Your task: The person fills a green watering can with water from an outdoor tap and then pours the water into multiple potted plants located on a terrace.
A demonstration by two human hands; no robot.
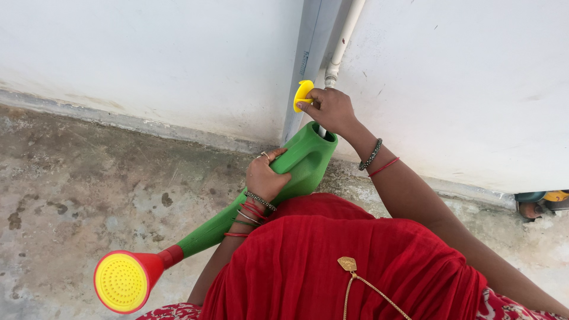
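Red draped cloth [332, 266] with a gold pendant on a chain [347, 264] fills the near foreground. Beyond it the left hand [265, 176], fingers clamped around the body, holds the green plastic watering can [299, 169] tilted so its open mouth sits right under the white pipe [341, 47], while its red-and-yellow sprinkler rose [125, 280] points down and away. The right hand [332, 109] pinches the yellow tap handle [303, 93], fingers closed on it. Below is stained, patchy concrete floor [89, 189]; behind, whitewashed walls [148, 53] meeting in a corner
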